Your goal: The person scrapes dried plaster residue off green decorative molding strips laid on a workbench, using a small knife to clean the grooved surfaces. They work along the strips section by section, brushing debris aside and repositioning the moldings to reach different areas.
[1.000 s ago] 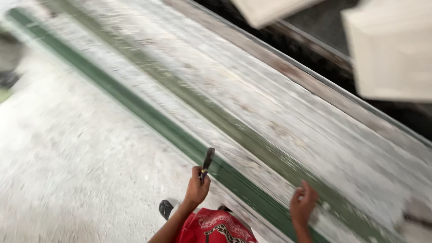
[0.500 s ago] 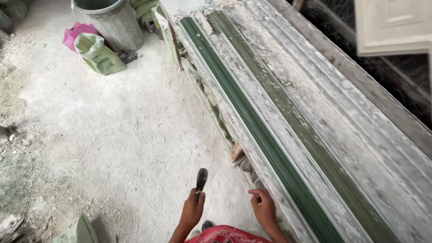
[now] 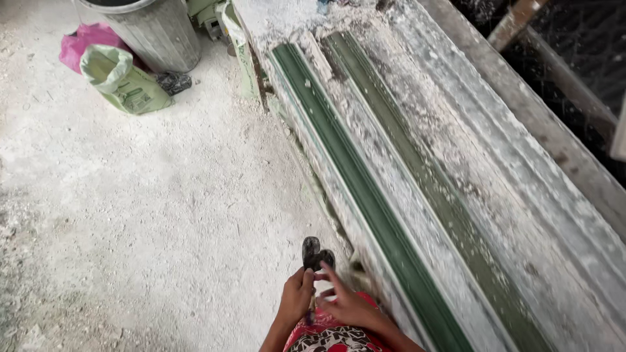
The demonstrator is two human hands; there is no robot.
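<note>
Left hand (image 3: 297,296) and right hand (image 3: 345,303) together, pinching a small dark flat-bladed tool (image 3: 313,255) beside the near edge of the long dusty green-grooved plaster workbench (image 3: 391,215).

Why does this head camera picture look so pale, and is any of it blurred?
Head view: soft, even daylight on white dust covering the floor and long bench washes it out; no hard shadows or glare. The green moulds look sharp; the left hand, right hand and dark tool are slightly smeared.
</note>
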